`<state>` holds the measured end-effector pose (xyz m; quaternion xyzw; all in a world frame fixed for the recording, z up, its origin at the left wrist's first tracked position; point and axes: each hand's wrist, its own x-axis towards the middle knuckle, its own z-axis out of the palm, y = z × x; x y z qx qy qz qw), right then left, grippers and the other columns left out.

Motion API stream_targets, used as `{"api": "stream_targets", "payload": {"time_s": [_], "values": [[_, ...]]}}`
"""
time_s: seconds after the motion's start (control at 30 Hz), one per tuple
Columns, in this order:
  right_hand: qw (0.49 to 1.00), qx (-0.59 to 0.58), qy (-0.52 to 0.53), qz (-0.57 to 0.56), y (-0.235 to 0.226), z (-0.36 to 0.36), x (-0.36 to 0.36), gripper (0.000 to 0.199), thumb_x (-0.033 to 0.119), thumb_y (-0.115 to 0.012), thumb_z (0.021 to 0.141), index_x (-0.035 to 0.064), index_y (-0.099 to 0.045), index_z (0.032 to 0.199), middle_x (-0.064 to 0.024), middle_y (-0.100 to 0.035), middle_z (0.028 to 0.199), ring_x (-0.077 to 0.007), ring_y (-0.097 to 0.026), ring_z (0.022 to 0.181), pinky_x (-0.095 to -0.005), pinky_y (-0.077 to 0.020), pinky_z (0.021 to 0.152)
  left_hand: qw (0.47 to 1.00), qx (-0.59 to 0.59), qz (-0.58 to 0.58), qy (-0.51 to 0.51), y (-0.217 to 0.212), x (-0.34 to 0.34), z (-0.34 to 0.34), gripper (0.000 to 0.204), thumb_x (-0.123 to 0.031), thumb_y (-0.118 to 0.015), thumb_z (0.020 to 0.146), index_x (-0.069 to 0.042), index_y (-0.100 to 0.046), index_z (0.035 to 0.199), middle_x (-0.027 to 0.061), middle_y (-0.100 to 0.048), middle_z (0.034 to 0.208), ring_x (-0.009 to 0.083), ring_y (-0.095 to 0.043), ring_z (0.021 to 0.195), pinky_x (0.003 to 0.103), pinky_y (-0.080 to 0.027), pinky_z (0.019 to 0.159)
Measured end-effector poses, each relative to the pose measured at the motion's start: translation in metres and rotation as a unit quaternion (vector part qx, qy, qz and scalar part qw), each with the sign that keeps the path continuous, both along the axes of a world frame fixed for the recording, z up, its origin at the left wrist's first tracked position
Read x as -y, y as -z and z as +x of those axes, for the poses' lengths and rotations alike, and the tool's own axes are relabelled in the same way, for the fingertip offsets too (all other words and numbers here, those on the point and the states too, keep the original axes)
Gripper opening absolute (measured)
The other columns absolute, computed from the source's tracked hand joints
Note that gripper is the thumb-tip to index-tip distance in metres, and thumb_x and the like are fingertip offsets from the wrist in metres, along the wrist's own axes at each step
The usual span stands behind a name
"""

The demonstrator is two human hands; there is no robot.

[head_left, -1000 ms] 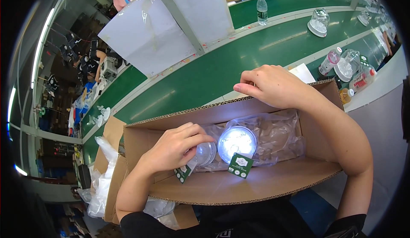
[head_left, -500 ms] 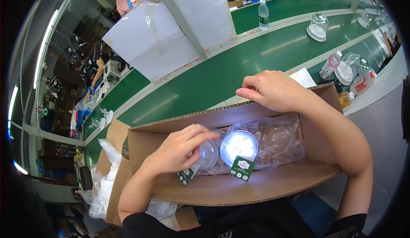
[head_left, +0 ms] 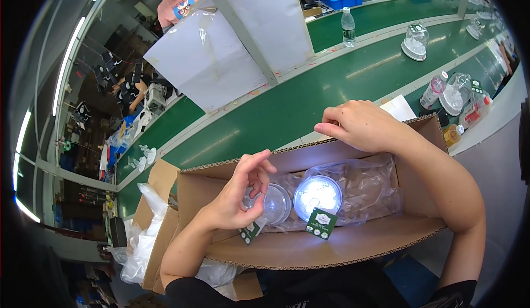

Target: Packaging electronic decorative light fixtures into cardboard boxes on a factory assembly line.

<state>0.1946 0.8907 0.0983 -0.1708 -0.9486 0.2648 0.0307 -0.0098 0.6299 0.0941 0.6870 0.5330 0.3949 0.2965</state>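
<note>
My left hand (head_left: 243, 195) is raised over the left end of a cardboard box (head_left: 309, 247), its fingers bent and apart with nothing seen between them. Just beneath it is a clear dome (head_left: 277, 206), partly covered by the hand, with a green tag (head_left: 251, 232) beside it. To its right a round dome lamp (head_left: 318, 196) glows bright white, another green tag (head_left: 322, 223) lying against it. Clear plastic wrap (head_left: 370, 189) lines the box around them. My right hand (head_left: 364, 123) hovers at the box's far rim, thumb and forefinger slightly apart, its other fingertips hidden.
A green conveyor belt (head_left: 331, 84) runs beyond the box, carrying a clear dome on a white base (head_left: 414, 43). A water bottle (head_left: 348, 27) stands behind it. Drink bottles (head_left: 433, 91) are at right. Plastic bags (head_left: 146, 247) spill at left. A person (head_left: 179, 4) is across the belt.
My left hand has drawn back from between the two domes, its fingers lifting and spreading. My right hand keeps about the same place over the rim. The whole view has shifted slightly.
</note>
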Motion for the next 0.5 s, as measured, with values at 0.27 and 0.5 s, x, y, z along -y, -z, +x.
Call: {"api": "stream_targets", "payload": {"time_s": [0.27, 0.5], "values": [[1.0, -0.019, -0.004, 0.004, 0.0035, 0.0017, -0.0002, 0.054, 0.051, -0.052, 0.107, 0.0032, -0.076, 0.1, -0.0204, -0.076, 0.088, -0.0403, -0.073, 0.085, -0.0509, -0.0572, 0.082, 0.999, 0.034, -0.029, 0.004, -0.0018, 0.0019, -0.0003, 0.092, 0.015, -0.054, 0.082, -0.007, -0.022, 0.164, 0.0122, -0.051, 0.127, 0.0122, -0.053, 0.086, 0.024, -0.045, 0.07], [1.0, -0.019, -0.006, 0.008, 0.0042, 0.0005, -0.0008, 0.054, 0.051, -0.052, 0.107, 0.0034, -0.076, 0.1, -0.0199, -0.076, 0.088, -0.0398, -0.074, 0.085, -0.0503, -0.0574, 0.082, 0.998, 0.051, -0.043, -0.002, -0.0032, 0.003, -0.0014, 0.093, 0.016, -0.046, 0.078, -0.007, -0.021, 0.165, 0.0121, -0.051, 0.123, 0.0119, -0.046, 0.087, 0.025, -0.045, 0.077]]}}
